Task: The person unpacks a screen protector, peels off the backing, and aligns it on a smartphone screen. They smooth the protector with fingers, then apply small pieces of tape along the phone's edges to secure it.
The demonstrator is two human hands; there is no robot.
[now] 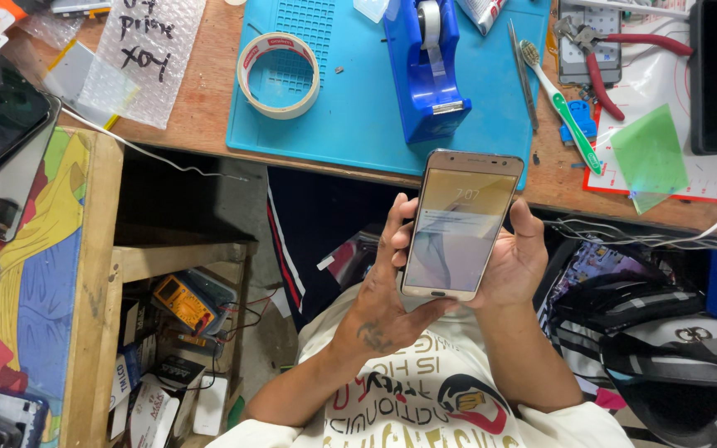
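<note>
I saw both hands holding a gold smartphone (460, 226) below the near edge of the surface (201, 133), over my lap. Screen was lit and faced up at the camera. Right hand (518, 257) cradled the phone's right edge and back — grip closed on it, thumb lying along the right side. Left hand (390, 290) also closed on the phone: fingers curled onto its left edge, thumb reaching under the bottom end near the home button.

On the surface, a blue work mat (350, 116) sat just beyond the phone's top edge. On the mat: a roll of tape (278, 75) to the left, a blue tape dispenser (426, 70) in the middle, tweezers (523, 75) near its right edge. A green-and-white toothbrush (562, 108) lay angled beside the tweezers, red-handled pliers (603, 66) further right, well apart from the phone. A translucent green sheet (649, 158) lay at the right. A yellow multimeter (182, 303) sat on a shelf lower left — nothing touched it.
</note>
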